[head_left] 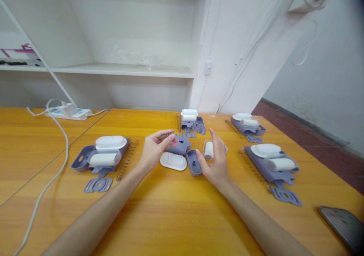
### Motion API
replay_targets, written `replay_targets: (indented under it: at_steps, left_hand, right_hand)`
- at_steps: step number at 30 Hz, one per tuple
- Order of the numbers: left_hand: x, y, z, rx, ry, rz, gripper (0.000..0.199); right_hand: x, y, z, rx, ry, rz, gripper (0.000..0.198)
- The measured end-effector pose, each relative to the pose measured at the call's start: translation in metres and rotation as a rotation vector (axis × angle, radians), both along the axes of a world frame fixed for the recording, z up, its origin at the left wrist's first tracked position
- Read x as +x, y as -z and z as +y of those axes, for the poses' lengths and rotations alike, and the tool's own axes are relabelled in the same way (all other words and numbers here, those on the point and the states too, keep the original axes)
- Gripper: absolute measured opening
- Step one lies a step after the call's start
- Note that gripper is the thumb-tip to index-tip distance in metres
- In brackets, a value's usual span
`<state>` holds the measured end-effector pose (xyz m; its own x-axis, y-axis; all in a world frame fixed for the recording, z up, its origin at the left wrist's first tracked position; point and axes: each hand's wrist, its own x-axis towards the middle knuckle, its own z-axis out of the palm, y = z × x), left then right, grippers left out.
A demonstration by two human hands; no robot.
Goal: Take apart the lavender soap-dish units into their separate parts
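My left hand (155,148) pinches a small metal coil spring (165,136), partly hidden by its fingers. Just beyond its fingertips lies a perforated grey-purple plastic piece (179,144). A white oval brush head (173,161) with short bristles facing up rests in front of that. My right hand (214,161) is open, thumb and fingers apart, with nothing visible between them. Its thumb is next to a grey oval plastic cup (194,163) with a small post inside; whether they touch I cannot tell. Behind its fingers sits a white roll (209,150) in a clear cover.
Similar part sets with springs lie at the left (104,159), the back (189,116) and the right (273,163); another is at the back right (247,123). A phone (341,225) lies at the right edge. A power strip (71,112) trails a white cable (66,150).
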<state>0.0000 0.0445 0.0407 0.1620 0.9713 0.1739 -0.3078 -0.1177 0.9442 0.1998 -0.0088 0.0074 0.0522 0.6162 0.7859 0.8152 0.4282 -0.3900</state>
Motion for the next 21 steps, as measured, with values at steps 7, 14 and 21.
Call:
replay_targets:
  at_steps: [7, 14, 21]
  left_hand:
    - [-0.002, 0.0, 0.002, -0.037, 0.069, 0.019, 0.03]
    - [0.0, 0.0, 0.002, 0.004, -0.173, 0.188, 0.043]
    - [-0.01, 0.0, 0.008, 0.018, -0.312, 0.108, 0.051]
  right_hand:
    - [0.006, 0.008, 0.007, -0.062, -0.172, 0.135, 0.063]
    - [0.005, 0.003, 0.003, 0.136, -0.179, -0.076, 0.072]
    - [0.006, -0.002, -0.005, 0.142, -0.178, -0.154, 0.087]
